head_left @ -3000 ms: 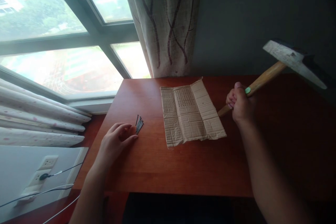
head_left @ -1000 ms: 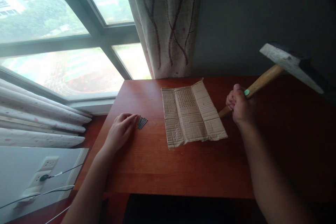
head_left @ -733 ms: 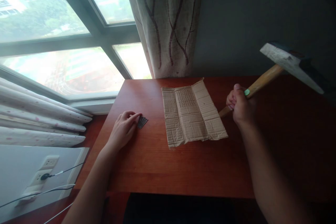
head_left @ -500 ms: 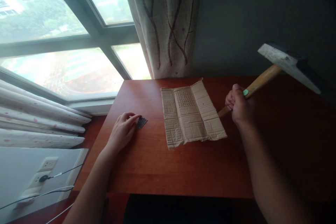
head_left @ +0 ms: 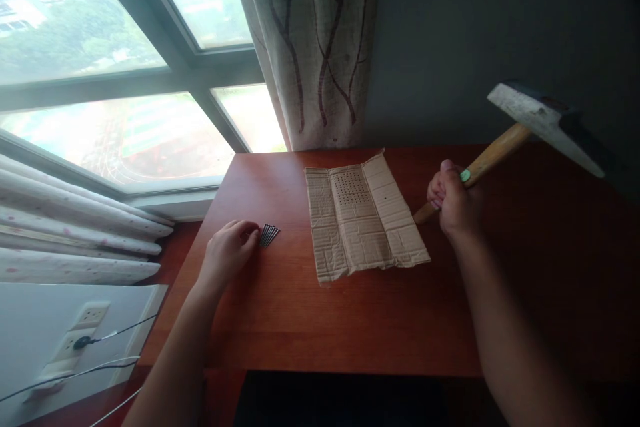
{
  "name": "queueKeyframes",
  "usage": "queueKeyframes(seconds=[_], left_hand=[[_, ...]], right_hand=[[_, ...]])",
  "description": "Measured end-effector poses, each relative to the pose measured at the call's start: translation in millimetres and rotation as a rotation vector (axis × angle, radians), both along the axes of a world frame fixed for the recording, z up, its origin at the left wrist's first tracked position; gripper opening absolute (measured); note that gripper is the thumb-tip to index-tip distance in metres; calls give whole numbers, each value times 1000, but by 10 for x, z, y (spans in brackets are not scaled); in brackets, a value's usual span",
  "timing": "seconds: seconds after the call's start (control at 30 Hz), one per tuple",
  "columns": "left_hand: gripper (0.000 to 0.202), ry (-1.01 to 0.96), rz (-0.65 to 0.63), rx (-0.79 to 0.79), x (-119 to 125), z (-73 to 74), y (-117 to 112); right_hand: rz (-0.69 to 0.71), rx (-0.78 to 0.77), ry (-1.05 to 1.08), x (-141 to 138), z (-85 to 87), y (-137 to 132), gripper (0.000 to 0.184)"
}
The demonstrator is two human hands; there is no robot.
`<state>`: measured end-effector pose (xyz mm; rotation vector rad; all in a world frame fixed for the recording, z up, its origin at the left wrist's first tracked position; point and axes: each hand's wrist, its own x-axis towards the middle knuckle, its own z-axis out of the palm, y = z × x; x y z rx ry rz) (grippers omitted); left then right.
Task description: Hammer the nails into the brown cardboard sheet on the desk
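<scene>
My right hand (head_left: 454, 199) is wrapped round the wooden handle of a hammer (head_left: 543, 113), held up over the right of the table with its steel head at the upper right. A pale green sticker shows on the handle by my thumb. My left hand (head_left: 229, 248) rests low over the table's left part, fingers curled and tips together; what they may pinch is hidden. Just right of those fingertips lies a small fan of several dark nails (head_left: 269, 235). Between my hands a creased piece of cardboard (head_left: 367, 233) lies on the table, with rows of small holes in its upper middle panel.
The reddish wooden table (head_left: 320, 333) meets a dark wall at the back. A window (head_left: 150, 140) and curtains (head_left: 320, 47) stand at the left and behind. Below left, a wall socket (head_left: 75, 340) has cables running from it.
My left hand has drawn back slightly to the left from the nails, its fingers now more curled. My right hand keeps the hammer raised in nearly the same place.
</scene>
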<state>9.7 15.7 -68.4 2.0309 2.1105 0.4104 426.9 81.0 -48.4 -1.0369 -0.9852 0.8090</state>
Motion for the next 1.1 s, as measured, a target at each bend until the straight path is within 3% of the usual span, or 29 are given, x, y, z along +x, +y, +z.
queueKeyframes(seconds=[0.27, 0.9, 1.1], left_hand=[[28, 62, 62, -136, 67, 143, 117], [23, 218, 12, -118, 100, 171, 229], [24, 348, 57, -216, 191, 237, 254]], right_hand=[[3, 8, 0, 2, -11, 11, 59], [-4, 23, 9, -10, 2, 16, 59], [3, 8, 5, -15, 6, 9, 60]])
